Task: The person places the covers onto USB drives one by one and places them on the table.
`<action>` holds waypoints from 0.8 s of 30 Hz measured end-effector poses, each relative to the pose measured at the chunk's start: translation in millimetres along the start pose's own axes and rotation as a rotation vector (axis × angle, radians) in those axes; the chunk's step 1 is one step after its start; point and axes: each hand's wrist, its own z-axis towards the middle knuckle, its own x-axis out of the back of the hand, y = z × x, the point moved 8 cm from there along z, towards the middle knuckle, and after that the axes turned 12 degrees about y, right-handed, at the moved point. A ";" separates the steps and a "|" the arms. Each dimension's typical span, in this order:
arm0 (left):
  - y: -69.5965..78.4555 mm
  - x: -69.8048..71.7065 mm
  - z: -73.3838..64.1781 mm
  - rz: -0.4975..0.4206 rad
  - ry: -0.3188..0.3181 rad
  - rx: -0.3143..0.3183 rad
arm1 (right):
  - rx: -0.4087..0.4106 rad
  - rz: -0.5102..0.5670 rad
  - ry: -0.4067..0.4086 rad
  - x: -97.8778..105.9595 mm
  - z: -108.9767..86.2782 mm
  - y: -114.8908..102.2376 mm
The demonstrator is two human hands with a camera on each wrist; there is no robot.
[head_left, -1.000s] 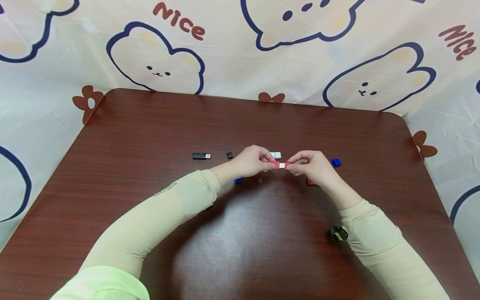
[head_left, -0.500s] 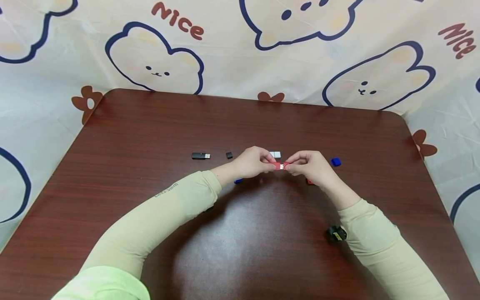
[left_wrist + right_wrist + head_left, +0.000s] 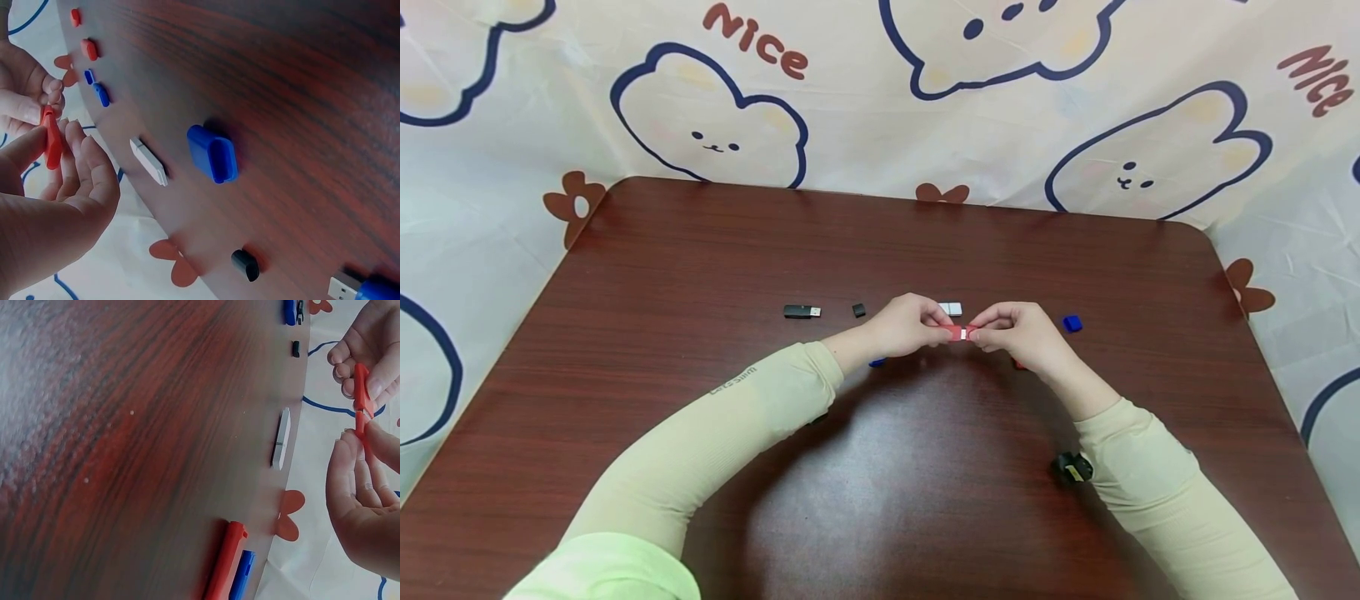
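A person's two hands meet above a dark brown, wood-grained table (image 3: 700, 250) with rounded far corners, a little nearer its right edge than its left. The left hand (image 3: 906, 325) pinches the body of a slim red plastic USB stick (image 3: 955, 333) between thumb and fingers. The right hand (image 3: 1021, 332) pinches a small red plastic cap (image 3: 973, 332) at the stick's plug end; a short strip of pale plug shows between the two red parts.

Just beyond the hands, towards the table's far edge, lies a flat white stick (image 3: 951, 309). Towards the left edge are a small black cap (image 3: 858, 310) and, farther left, a black USB stick (image 3: 797, 312), its metal plug pointing right. Towards the right edge lies a small blue block-shaped piece (image 3: 1072, 323).

The left wrist view shows a hollow blue cap (image 3: 212, 154) and part of a blue USB stick (image 3: 375, 289). In the right wrist view, a long red piece (image 3: 226, 559) lies beside a narrow blue piece (image 3: 242, 575).

Beige sleeves cover both forearms. A pale cloth (image 3: 865, 142) printed with bears hangs behind the table's far edge.
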 end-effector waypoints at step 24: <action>-0.7 2.3 -0.3 -0.114 0.074 0.039 | -0.012 0.060 0.023 4.5 -1.0 -4.9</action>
